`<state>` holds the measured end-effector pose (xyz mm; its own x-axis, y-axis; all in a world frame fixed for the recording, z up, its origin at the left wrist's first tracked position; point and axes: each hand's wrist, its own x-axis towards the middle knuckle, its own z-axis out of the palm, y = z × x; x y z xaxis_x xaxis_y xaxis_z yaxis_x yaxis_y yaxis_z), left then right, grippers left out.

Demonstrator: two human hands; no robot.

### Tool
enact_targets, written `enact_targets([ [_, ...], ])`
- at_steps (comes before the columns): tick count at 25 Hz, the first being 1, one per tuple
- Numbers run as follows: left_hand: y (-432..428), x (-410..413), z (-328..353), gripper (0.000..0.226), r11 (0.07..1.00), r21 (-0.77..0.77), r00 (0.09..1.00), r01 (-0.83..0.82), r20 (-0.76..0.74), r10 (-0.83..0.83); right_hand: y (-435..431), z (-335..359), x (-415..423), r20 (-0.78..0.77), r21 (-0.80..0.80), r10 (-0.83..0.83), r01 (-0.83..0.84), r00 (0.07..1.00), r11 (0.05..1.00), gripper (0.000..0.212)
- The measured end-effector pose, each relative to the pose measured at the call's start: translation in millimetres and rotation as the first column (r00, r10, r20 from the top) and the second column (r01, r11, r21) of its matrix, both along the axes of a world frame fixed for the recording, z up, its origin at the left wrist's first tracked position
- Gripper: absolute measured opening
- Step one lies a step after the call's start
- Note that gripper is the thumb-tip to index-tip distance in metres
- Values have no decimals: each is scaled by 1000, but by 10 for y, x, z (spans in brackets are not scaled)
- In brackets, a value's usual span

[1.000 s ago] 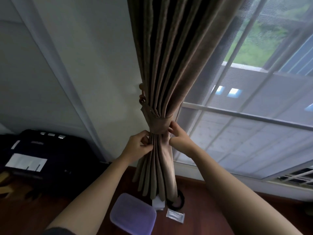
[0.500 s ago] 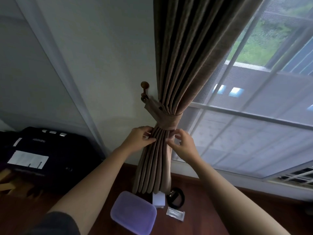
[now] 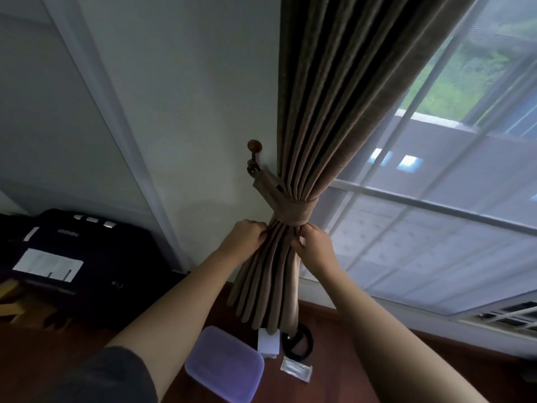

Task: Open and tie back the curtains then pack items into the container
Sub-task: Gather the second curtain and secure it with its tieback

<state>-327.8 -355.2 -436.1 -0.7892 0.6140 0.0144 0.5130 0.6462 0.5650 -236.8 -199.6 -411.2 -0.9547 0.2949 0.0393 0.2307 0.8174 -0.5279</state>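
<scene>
A brown pleated curtain (image 3: 325,117) hangs gathered beside the window. A matching fabric tieback (image 3: 292,212) wraps it and runs up to a wooden wall hook (image 3: 254,146). My left hand (image 3: 247,238) grips the folds just below the tieback on the left. My right hand (image 3: 315,247) pinches the folds on the right, just under the band. On the floor below lie a purple-lidded container (image 3: 225,372), a white box (image 3: 268,343), a black ring-shaped item (image 3: 299,343) and a small clear packet (image 3: 296,369).
A sheer white curtain (image 3: 436,228) covers the window to the right. A black suitcase (image 3: 72,257) with a white label lies at the left against the wall. The floor is dark red wood (image 3: 334,382). A vent grille (image 3: 505,315) sits at the lower right.
The view has shifted left, so the curtain sits further right and the wall hook shows. Both hands stay just under the tieback, holding the folds a little closer together.
</scene>
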Motion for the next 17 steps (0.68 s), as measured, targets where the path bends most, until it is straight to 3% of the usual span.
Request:
enact_targets([
  [6,136,165,27,19,990,-92,993,-110,26,113,63,58,60,54,28,82,-83,995,996,22],
  [10,177,202,30,15,980,-7,977,-197,87,197,146,46,85,57,55,89,-92,994,994,26],
  [13,136,267,-158,24,959,11,942,-284,187,277,197,-78,138,-7,44,96,-96,995,994,28],
  [17,48,286,-497,15,936,111,923,-333,241,300,272,-234,116,-95,72,97,-91,991,993,23],
])
